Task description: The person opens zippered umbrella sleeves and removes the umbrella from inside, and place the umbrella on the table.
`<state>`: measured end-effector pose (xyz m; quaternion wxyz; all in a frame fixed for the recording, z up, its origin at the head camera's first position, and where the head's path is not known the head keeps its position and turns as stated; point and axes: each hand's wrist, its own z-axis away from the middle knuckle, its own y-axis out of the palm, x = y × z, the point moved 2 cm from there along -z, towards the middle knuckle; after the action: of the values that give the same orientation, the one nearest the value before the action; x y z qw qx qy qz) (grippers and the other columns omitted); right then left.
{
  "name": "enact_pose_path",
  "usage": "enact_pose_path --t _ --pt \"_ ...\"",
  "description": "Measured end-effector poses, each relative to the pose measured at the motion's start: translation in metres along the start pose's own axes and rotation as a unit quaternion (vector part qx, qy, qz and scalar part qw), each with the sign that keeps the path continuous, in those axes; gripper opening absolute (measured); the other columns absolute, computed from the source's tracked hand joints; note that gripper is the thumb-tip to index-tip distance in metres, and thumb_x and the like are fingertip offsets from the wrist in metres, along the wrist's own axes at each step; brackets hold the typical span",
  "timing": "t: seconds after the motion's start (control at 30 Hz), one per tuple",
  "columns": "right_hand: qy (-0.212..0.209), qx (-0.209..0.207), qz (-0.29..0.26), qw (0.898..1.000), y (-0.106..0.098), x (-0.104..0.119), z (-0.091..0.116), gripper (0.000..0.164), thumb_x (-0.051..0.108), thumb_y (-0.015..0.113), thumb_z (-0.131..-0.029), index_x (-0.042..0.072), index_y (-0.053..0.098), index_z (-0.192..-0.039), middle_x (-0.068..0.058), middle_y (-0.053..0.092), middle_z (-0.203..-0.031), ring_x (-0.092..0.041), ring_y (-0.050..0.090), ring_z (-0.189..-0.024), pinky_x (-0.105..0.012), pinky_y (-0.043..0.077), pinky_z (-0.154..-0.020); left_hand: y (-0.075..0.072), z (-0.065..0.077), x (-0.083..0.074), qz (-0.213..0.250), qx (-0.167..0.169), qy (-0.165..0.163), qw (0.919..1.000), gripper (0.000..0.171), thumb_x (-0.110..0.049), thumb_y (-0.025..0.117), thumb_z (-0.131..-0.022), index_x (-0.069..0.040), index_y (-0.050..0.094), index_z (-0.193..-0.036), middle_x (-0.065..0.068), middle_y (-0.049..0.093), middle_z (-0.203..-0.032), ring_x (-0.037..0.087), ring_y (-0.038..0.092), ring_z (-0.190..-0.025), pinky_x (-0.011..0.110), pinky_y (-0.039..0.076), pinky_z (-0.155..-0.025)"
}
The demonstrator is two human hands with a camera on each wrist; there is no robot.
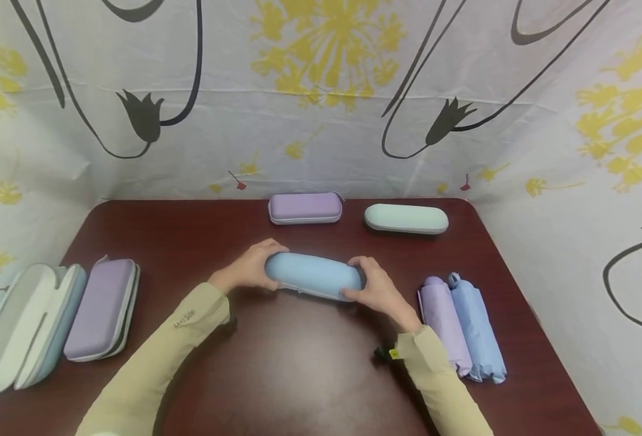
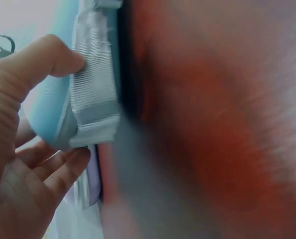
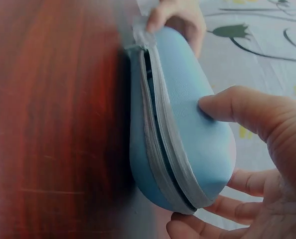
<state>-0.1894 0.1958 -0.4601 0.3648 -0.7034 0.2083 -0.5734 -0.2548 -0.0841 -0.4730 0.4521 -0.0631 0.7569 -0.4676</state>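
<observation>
A light blue zippered case lies crosswise between my two hands over the middle of the brown table. My left hand grips its left end; in the left wrist view the thumb presses a ribbed grey strap and the fingers curl round the end. My right hand holds the right end, thumb on the shell and fingers round the tip. The right wrist view shows the grey zipper parted, with a narrow dark gap along the side. Whether the case touches the table I cannot tell.
Behind stand a purple case and a mint case. On the left lie another purple case and an opened white-lined blue case. Lavender and blue folded umbrellas lie by my right forearm. Patterned cloth surrounds the table.
</observation>
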Motion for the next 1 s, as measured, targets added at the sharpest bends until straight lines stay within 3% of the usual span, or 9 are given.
enact_pose_path --t 0.27,0.63,0.8,0.9,1.0 --pt "0.020 -0.021 0.030 0.999 0.014 0.014 0.022 0.059 0.022 0.079 -0.070 0.002 0.050 -0.118 -0.014 0.051 -0.110 -0.028 0.055 -0.093 -0.043 0.048 -0.081 -0.013 -0.017 0.004 -0.007 0.074 0.010 0.9972 0.070 -0.012 0.082 -0.060 -0.002 0.056 -0.125 0.013 0.054 -0.117 0.029 0.050 -0.107 0.045 0.043 -0.092" --pt "0.024 -0.052 0.050 0.997 0.038 0.045 0.049 0.059 0.026 0.079 -0.071 0.001 0.045 -0.112 -0.014 0.049 -0.102 -0.026 0.058 -0.080 -0.038 0.051 -0.069 -0.024 -0.033 0.011 -0.004 0.114 0.027 0.9931 0.071 -0.004 0.077 -0.059 -0.007 0.055 -0.127 0.015 0.053 -0.116 0.029 0.050 -0.104 0.044 0.042 -0.090" --pt "0.032 -0.054 0.046 0.997 0.044 0.054 0.054 0.056 0.026 0.078 -0.070 0.000 0.046 -0.107 -0.013 0.050 -0.100 -0.024 0.057 -0.078 -0.036 0.050 -0.067 -0.026 -0.040 0.012 0.069 0.155 -0.024 0.9852 0.069 -0.002 0.076 -0.065 -0.006 0.053 -0.129 0.013 0.053 -0.127 0.027 0.049 -0.109 0.042 0.041 -0.093" --pt "0.031 -0.056 0.042 0.997 0.046 0.057 0.055 0.054 0.026 0.078 -0.070 -0.001 0.047 -0.105 -0.012 0.050 -0.097 -0.023 0.056 -0.077 -0.035 0.050 -0.066 -0.027 -0.043 0.016 0.144 0.164 -0.067 0.9735 0.065 0.000 0.074 -0.068 0.000 0.052 -0.129 0.017 0.052 -0.128 0.030 0.051 -0.111 0.042 0.043 -0.093" --pt "0.028 -0.059 0.038 0.997 0.048 0.059 0.057 0.052 0.025 0.078 -0.071 -0.001 0.047 -0.103 -0.011 0.049 -0.094 -0.021 0.053 -0.075 -0.034 0.049 -0.065 -0.028 -0.045 0.018 0.188 0.163 -0.101 0.9631 0.060 -0.001 0.071 -0.072 0.004 0.052 -0.128 0.021 0.052 -0.128 0.035 0.052 -0.112 0.043 0.046 -0.091"
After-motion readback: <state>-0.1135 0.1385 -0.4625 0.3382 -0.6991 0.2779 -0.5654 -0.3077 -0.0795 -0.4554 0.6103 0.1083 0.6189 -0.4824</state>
